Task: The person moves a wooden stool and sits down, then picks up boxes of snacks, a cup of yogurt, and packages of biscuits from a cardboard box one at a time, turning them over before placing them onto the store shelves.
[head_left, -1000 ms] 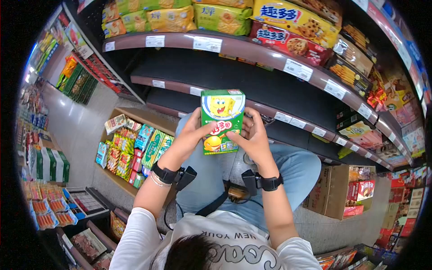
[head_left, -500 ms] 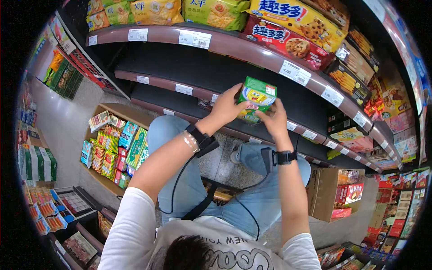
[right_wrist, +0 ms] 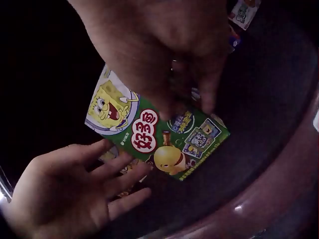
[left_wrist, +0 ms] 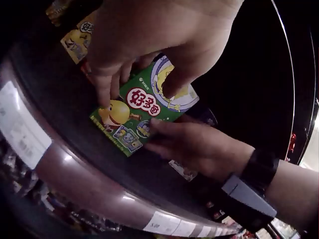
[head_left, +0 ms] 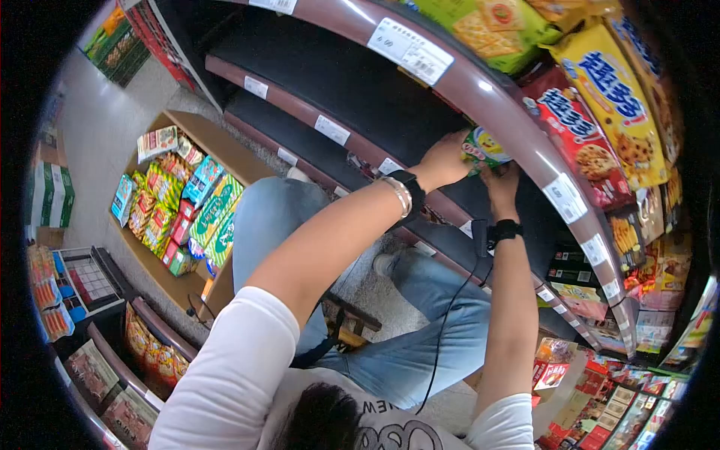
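Note:
A green snack box (left_wrist: pixel 144 104) with a yellow cartoon sponge on its front is just over the dark middle shelf, partly under the upper shelf's rim in the head view. My right hand (head_left: pixel 501 187) pinches its lower end, thumb on the printed front (right_wrist: pixel 144 129). On the box's other side is my left hand (head_left: pixel 442 163). Its fingers (right_wrist: pixel 124 186) are spread and fairly straight along the long edge in the right wrist view. From the left wrist, its thumb (left_wrist: pixel 174 84) overlaps the cartoon.
Behind the box on the shelf sits a yellow carton (left_wrist: pixel 77 45). The upper shelf's rim (head_left: pixel 480 82) overhangs both hands, with cookie bags (head_left: pixel 570 135) above. An open cardboard box (head_left: pixel 176 124) of snacks stands on the floor at left, another carton (head_left: pixel 551 367) at lower right.
Both hands have carried the green box from above the lap forward and right into the shelf. The left hand's fingers have loosened. The head view has leaned closer to the shelves.

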Available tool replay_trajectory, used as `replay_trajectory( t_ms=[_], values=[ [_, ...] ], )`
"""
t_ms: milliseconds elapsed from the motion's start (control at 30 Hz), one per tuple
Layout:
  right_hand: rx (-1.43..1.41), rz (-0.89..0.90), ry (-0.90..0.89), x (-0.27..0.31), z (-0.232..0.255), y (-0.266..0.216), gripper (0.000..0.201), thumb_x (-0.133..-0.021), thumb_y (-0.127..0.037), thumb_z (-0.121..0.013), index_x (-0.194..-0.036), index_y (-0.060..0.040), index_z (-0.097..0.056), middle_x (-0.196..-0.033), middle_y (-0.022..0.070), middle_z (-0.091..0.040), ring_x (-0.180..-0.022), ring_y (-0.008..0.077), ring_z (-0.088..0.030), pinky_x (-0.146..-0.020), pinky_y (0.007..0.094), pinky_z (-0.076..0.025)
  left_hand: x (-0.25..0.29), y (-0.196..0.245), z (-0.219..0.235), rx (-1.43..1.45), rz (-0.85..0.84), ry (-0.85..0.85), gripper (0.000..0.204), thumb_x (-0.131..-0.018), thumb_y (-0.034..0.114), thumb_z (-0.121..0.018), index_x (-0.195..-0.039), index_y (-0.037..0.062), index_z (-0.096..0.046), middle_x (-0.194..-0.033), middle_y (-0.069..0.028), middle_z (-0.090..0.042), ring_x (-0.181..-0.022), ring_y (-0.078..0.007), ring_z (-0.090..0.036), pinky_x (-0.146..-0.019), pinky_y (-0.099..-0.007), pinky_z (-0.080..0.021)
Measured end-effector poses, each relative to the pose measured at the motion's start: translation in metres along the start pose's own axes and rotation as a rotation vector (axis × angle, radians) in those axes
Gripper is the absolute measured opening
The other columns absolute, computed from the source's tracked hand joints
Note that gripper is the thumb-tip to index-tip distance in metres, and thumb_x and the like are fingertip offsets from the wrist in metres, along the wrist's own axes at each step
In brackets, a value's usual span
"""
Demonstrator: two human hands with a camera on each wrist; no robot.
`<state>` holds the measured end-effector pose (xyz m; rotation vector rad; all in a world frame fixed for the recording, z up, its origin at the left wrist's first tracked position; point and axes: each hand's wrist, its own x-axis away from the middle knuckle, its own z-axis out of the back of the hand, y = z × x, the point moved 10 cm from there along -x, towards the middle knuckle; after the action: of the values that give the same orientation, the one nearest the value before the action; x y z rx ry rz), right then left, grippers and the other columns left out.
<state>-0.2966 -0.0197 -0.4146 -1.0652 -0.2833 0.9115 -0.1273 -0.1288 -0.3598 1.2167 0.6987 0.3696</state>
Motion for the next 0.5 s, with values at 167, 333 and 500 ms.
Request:
replay_trajectory(
  t_ms=[167,333,500],
  values=[
    [0.313,0.156,0.075,-0.024,-0.003,-0.014,0.057,-0.075,0.001,-0.069,-0.124,-0.0003,-0.039,-0.11,0.011,-0.055,-0.094,0.0169,-0.056,-0.071,0.0269,-0.049,-0.007,-0.013,0.005,-0.026,0.02,0.017,0.051,-0.07,0.014,-0.063,-0.119,0.0038,-0.052,-0.111,-0.0225,-0.058,-0.104,-0.0382,-0.055,-0.088,-0.0425,-0.045],
    [0.399,0.263,0.113,-0.044,0.0,0.01,0.05,-0.076,-0.006,-0.07,-0.118,0.0021,-0.045,-0.108,0.013,-0.057,-0.099,0.0205,-0.054,-0.07,0.0288,-0.047,-0.001,-0.051,-0.011,-0.257,0.021,-0.074,0.057,-0.072,0.018,-0.063,-0.124,0.0017,-0.048,-0.117,-0.0238,-0.055,-0.107,-0.0378,-0.054,-0.093,-0.0413,-0.044],
    [0.8,0.343,0.221,-0.057,0.009,0.022,0.051,-0.077,-0.027,-0.071,-0.116,0.0013,-0.053,-0.114,0.0178,-0.058,-0.111,0.0325,-0.05,-0.091,0.0391,-0.039,0.01,-0.071,-0.007,-0.304,0.119,-0.114,0.058,-0.074,0.02,-0.064,-0.127,0.0028,-0.048,-0.118,-0.0247,-0.054,-0.109,-0.0383,-0.053,-0.095,-0.041,-0.042]
  ],
)
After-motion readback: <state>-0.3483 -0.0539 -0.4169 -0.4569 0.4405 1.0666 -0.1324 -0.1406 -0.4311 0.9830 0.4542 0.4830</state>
